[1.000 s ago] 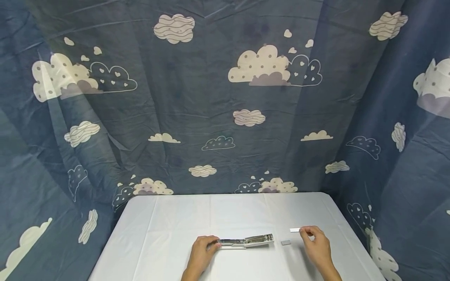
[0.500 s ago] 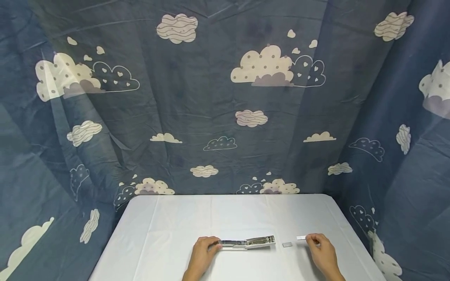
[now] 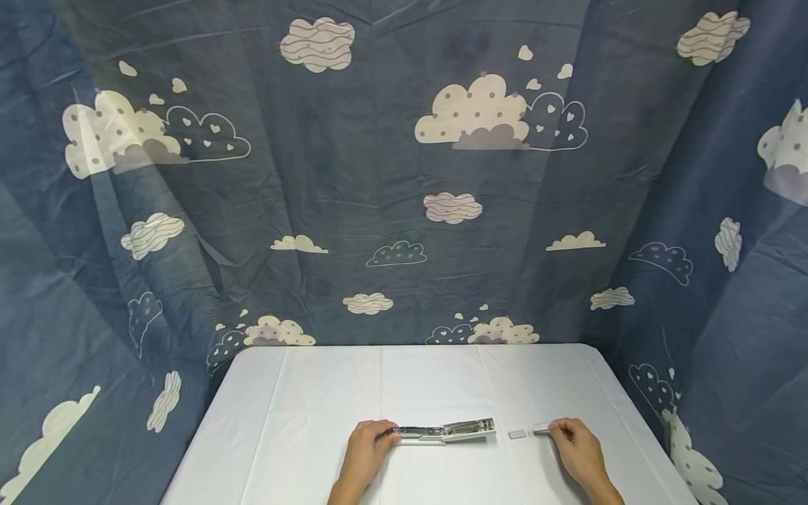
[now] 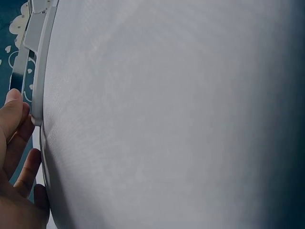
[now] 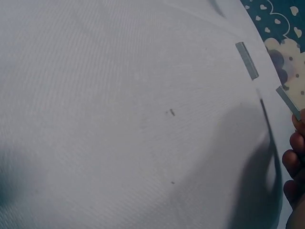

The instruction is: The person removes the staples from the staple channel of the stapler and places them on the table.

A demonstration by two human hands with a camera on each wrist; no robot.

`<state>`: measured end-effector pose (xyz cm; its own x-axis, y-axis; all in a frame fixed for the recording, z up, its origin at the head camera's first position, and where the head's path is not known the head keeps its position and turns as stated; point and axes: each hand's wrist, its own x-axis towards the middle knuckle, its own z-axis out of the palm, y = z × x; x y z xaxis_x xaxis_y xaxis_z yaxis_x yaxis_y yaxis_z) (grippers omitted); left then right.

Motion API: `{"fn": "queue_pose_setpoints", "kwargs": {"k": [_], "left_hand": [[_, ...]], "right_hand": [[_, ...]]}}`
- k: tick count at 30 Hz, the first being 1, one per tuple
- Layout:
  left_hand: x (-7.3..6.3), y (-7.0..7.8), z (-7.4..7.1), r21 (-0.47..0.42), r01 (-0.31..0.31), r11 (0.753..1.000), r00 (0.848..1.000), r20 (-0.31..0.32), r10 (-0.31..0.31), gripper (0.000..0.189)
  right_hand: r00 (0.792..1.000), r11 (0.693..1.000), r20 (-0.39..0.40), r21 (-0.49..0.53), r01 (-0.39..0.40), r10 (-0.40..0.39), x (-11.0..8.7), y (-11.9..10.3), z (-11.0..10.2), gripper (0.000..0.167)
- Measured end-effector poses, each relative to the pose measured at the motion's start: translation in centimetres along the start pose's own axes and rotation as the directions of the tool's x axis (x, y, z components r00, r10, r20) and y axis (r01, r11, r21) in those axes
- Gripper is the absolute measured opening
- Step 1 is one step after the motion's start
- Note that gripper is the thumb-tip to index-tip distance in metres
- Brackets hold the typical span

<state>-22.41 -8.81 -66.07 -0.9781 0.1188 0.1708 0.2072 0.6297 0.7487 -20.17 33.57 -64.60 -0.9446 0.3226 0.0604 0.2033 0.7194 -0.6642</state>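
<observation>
A white stapler [image 3: 470, 428] lies opened out on the white table, its metal inner parts facing up. My left hand [image 3: 365, 452] holds its left end between thumb and fingers; the left wrist view shows the thumb on the upper arm of the stapler [image 4: 44, 62]. Between right thumb and fingertips, my right hand [image 3: 579, 452] pinches a short strip of staples [image 3: 541, 428], seen also at the edge of the right wrist view as a grey staple strip [image 5: 287, 101]. A second staple strip [image 3: 517, 434] rests on the cloth between the stapler and the right hand.
A white cloth [image 3: 315, 393] covers the table. Dark blue curtains [image 3: 353, 161] with printed clouds hang behind it and along both sides. Tiny dark specks [image 5: 172, 112] mark the cloth in the right wrist view.
My right hand has shifted right and nearer with its staple strip, which has tilted slightly. The left hand and stapler stay put; the head view has shifted a little.
</observation>
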Motion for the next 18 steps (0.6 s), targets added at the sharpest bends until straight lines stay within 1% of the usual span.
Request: {"fn": "queue_pose_setpoints", "kwargs": {"k": [2, 5, 11, 14, 18], "left_hand": [[0.0, 0.1, 0.0, -0.008, 0.01, 1.0, 1.0, 0.009, -0.01, 0.023], [0.1, 0.2, 0.0, -0.012, 0.007, 1.0, 1.0, 0.009, -0.007, 0.023], [0.0, 0.2, 0.1, 0.006, 0.032, 0.999, 0.999, -0.001, -0.032, 0.023], [-0.2, 0.0, 0.2, 0.009, 0.048, 0.999, 0.999, 0.004, -0.048, 0.023], [0.0, -0.1, 0.2, 0.004, 0.044, 0.999, 0.999, 0.006, -0.044, 0.022]], "right_hand": [[1.0, 1.0, 0.012, 0.002, -0.015, 0.015, 0.2, 0.2, 0.2, 0.034], [1.0, 1.0, 0.017, -0.006, -0.019, 0.019, 0.4, 0.4, 0.5, 0.034], [0.999, 1.0, 0.033, -0.022, 0.01, -0.01, 0.6, 0.7, 0.8, 0.031], [0.999, 0.999, 0.047, -0.029, 0.024, -0.022, 0.5, 0.9, 0.9, 0.029], [0.999, 0.998, 0.032, -0.052, 0.043, -0.042, 0.6, 1.1, 1.1, 0.025]]}}
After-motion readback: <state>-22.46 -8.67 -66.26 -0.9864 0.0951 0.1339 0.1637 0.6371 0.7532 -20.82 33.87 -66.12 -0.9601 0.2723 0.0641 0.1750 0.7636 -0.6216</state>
